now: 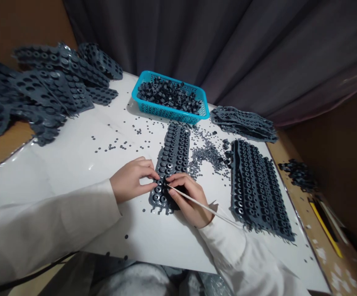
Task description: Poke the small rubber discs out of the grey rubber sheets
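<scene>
A dark grey rubber sheet (174, 148) with rows of round ring-shaped parts lies lengthwise on the white table, in front of me. My left hand (135, 180) touches its left edge near the close end, thumb and index finger bent toward each other at a ring; whether anything sits between the tips is too small to tell. My right hand (192, 199) is closed round a thin pale stick (203, 205), whose tip points at the rings beside my left fingertips. The right fingers rest over the sheet's right side.
Behind the sheet stands a blue basket (170, 111) of small black parts. Small grey discs (207, 154) are scattered around. More sheets lie stacked at the right (258, 189), back right (243, 123) and left (55, 86). A yellow tool (325, 228) lies at the far right.
</scene>
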The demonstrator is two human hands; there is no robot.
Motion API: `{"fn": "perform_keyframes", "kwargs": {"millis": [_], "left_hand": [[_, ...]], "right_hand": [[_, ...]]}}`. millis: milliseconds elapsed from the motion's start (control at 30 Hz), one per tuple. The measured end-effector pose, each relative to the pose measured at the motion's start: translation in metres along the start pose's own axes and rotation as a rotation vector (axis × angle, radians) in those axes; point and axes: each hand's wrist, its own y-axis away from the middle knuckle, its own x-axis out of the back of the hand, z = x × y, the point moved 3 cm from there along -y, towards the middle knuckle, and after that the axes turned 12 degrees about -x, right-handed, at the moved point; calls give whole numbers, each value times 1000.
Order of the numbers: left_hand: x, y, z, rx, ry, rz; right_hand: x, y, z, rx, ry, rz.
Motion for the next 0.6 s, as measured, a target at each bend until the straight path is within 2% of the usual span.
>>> {"fn": "perform_keyframes", "kwargs": {"millis": [300, 600], "left_hand": [[-2, -1, -1, 32, 1, -6], [-2, -2, 0, 53, 41, 13]], "right_hand": [[-4, -1, 0, -53, 11, -65], [-4, 0, 0, -61, -34, -63]]}}
